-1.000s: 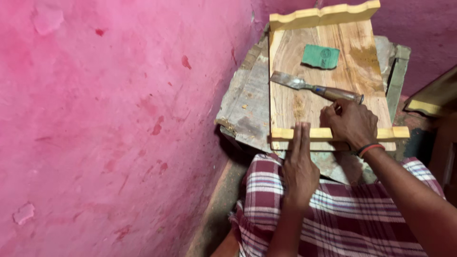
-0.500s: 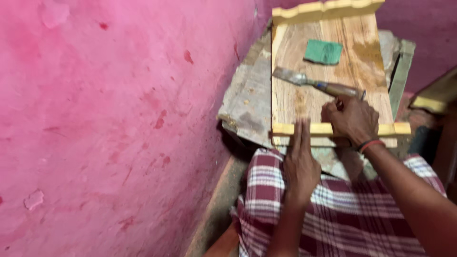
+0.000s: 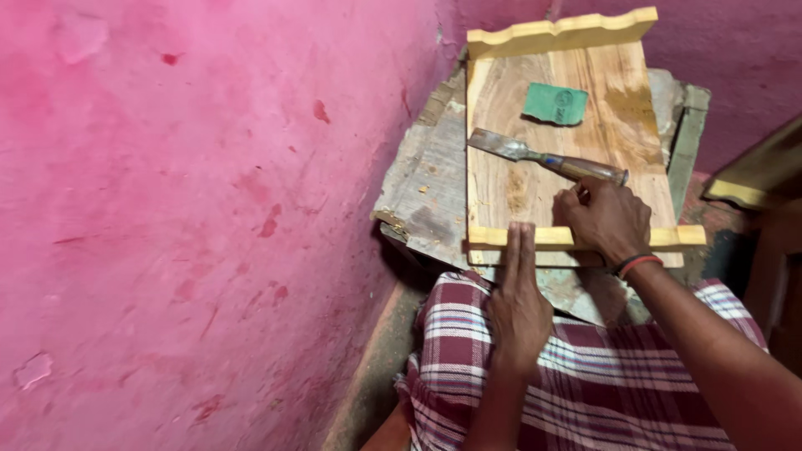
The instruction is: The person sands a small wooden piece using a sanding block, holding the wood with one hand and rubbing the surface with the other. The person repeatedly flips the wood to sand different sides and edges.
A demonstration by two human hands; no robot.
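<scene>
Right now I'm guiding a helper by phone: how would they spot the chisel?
Beside the pink wall a wooden board with yellow end strips lies flat. The chisel lies slantwise across it, beyond the right hand. Unlike the green sandpaper piece nearby, it is long, with a metal blade and brown handle.

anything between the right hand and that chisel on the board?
Nothing visible. The right hand rests by the wooden-handled chisel lying on the wooden board; the green sandpaper piece lies beyond it.
</scene>
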